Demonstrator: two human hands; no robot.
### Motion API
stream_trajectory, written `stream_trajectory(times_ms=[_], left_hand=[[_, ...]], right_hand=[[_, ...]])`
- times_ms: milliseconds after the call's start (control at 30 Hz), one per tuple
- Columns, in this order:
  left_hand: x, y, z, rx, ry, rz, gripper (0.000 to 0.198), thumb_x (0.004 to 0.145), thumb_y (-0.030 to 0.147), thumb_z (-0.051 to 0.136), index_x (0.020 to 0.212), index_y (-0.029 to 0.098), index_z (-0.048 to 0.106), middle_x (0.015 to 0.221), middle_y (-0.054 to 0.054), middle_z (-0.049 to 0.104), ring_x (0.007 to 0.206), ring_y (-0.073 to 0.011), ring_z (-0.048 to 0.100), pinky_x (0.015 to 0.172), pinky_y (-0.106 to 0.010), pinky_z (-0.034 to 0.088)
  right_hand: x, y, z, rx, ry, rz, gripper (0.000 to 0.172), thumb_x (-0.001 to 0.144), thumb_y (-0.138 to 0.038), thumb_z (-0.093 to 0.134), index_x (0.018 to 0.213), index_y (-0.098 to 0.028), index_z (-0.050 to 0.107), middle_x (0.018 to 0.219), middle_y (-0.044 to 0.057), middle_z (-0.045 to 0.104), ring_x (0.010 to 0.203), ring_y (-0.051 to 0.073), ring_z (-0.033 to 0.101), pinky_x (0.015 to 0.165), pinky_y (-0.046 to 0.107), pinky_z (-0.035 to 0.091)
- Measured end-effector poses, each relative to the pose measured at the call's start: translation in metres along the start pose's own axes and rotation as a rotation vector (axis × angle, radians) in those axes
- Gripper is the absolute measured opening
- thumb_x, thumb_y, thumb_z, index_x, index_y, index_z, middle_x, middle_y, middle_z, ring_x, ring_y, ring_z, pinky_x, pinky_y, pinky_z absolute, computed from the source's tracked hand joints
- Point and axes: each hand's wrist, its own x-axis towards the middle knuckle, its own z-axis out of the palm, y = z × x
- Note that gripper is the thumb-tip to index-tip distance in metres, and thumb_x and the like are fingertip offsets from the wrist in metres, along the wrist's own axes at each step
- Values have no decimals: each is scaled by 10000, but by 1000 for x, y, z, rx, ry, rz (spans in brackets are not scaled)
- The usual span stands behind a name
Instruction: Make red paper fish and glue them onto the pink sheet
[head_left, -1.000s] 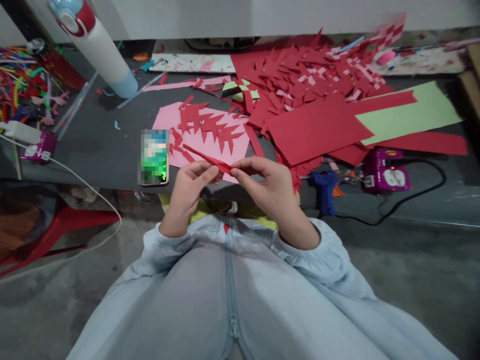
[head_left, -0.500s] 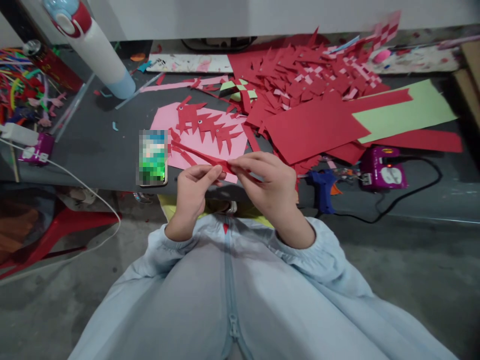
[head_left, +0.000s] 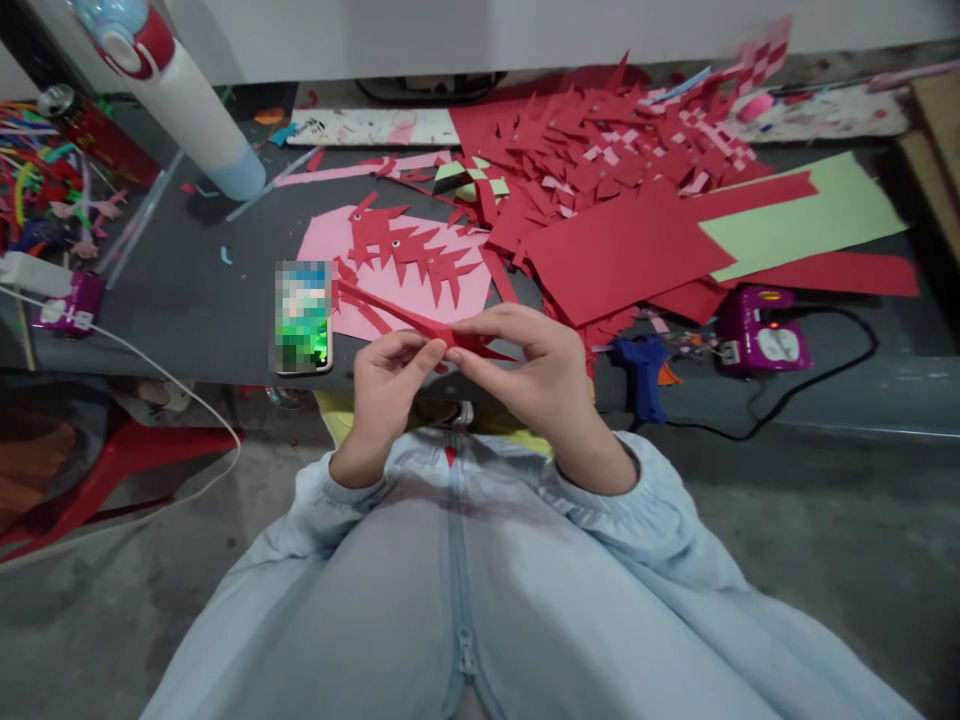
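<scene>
A folded red paper strip (head_left: 401,312) is pinched between my two hands above the table's front edge. My left hand (head_left: 390,375) is closed on it, thumb on top and fingers curled beneath. From the other side my right hand (head_left: 529,360) grips the same strip between thumb and forefinger, and a pointed red end shows under its fingers. Just beyond lies a pink paper sheet (head_left: 465,275) bearing red cut-paper fish shapes (head_left: 397,245) with small eyes. Left of the sheet, a phone (head_left: 304,318) with a blurred screen lies flat.
Red paper pieces (head_left: 592,140) are heaped at the back, with red sheets (head_left: 626,250) and a pale green sheet (head_left: 817,220) at right. A blue glue gun (head_left: 643,380) and a purple power block (head_left: 765,335) sit front right. A white bottle (head_left: 199,125) stands back left.
My right thumb and fingers have shifted along the strip toward my left hand and spread slightly. A pointed red end now shows below my right fingers. The view has moved slightly.
</scene>
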Motion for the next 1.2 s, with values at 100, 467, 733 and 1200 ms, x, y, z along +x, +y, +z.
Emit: stream_trajectory(times_ms=[100, 467, 733, 1200], left_hand=[[0, -1, -1, 49, -5, 51, 231, 715, 376, 855, 690, 192, 717, 646, 39, 703, 565, -73, 670, 557, -166, 533], [6, 2, -8, 55, -103, 18, 269, 678, 367, 883, 868, 221, 761, 876, -4, 756, 800, -113, 704, 746, -224, 561], [8, 1, -10, 29, -155, 73, 181, 701, 357, 867, 754, 230, 749, 842, -3, 701, 840, -125, 657, 720, -232, 520], [10, 5, -13, -35, -24, 27, 228, 608, 380, 916, 704, 248, 757, 790, 6, 687, 764, -109, 642, 707, -237, 525]], right_hand=[[1, -2, 0, 4, -12, -3, 98, 820, -280, 722, 875, -210, 763, 818, 36, 747, 745, 158, 661, 662, 285, 512], [0, -1, -2, 31, -92, 32, 84, 811, -261, 702, 865, -215, 748, 829, 37, 745, 722, 152, 644, 639, 286, 495], [-1, 0, -3, 116, -157, 67, 82, 827, -276, 706, 861, -216, 752, 834, 38, 754, 754, 156, 667, 665, 291, 506], [0, 8, -12, 120, -218, 288, 216, 830, -389, 702, 880, -190, 770, 849, 61, 775, 715, 166, 669, 649, 287, 522]])
